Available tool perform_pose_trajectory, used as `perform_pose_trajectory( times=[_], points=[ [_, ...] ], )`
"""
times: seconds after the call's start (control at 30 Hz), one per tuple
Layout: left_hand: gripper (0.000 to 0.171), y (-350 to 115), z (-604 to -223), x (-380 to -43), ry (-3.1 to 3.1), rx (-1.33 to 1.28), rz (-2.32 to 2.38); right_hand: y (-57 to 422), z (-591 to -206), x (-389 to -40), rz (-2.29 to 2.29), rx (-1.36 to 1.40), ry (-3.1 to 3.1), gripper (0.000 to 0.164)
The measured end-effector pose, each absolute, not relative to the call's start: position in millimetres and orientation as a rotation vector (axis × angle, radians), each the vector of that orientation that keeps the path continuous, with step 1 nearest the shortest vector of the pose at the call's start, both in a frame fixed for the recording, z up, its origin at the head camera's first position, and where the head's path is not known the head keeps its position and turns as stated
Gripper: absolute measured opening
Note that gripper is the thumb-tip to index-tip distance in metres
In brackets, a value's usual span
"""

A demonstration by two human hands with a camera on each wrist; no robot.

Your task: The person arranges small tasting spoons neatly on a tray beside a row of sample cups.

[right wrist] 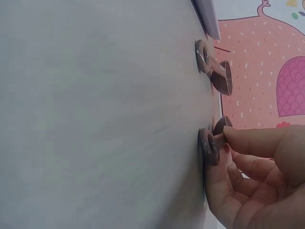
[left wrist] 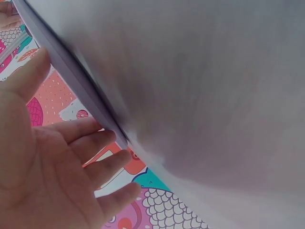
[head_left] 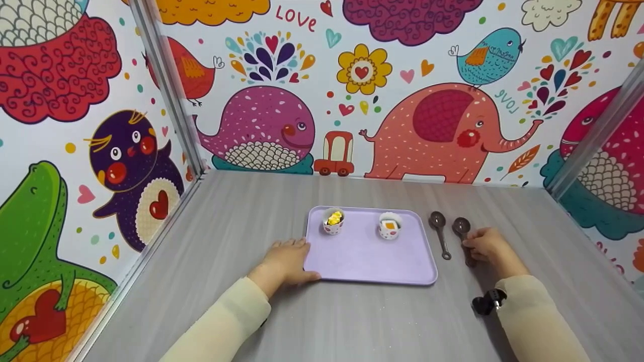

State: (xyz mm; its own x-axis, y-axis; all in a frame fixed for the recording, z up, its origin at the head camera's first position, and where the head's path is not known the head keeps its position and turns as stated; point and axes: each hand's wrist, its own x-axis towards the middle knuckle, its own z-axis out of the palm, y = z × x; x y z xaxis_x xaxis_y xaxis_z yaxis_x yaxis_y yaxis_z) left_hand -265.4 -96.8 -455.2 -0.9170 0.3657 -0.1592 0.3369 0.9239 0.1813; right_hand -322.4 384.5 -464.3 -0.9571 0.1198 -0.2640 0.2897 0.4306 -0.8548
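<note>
My left hand (head_left: 288, 261) rests at the near left corner of a lilac tray (head_left: 370, 264), its relaxed fingers along the left edge and its thumb at the front edge. In the left wrist view the fingertips touch the tray's side (left wrist: 81, 83). Two small printed paper cups stand on the tray: the left cup (head_left: 333, 230) has yellow contents, the right cup (head_left: 389, 233) a white and orange piece. With thumb and fingers my right hand (head_left: 489, 245) pinches the handle of the right-hand brown measuring spoon (head_left: 461, 226). In the right wrist view its ringed handle end (right wrist: 208, 147) shows near the tabletop.
A second brown measuring spoon (head_left: 437, 220) lies between the tray and the pinched one. Walls printed with cartoon animals (head_left: 427, 136) border the grey table (head_left: 362, 322) at the back and sides, with metal posts (head_left: 173, 95) at the corners.
</note>
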Motion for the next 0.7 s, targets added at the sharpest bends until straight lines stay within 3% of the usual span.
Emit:
perform_pose_trajectory(
  times=[0.43, 0.7],
  points=[
    [0.088, -96.9, -455.6, -266.4, 2.883, 0.524, 0.236, 387.2, -465.6, -315.0, -1.611, 0.345, 2.495, 0.018],
    [0.087, -97.4, -454.8, -265.8, 2.888, 0.540, 0.234, 387.4, -462.2, -307.4, -1.644, 0.293, 2.469, 0.009]
  ],
)
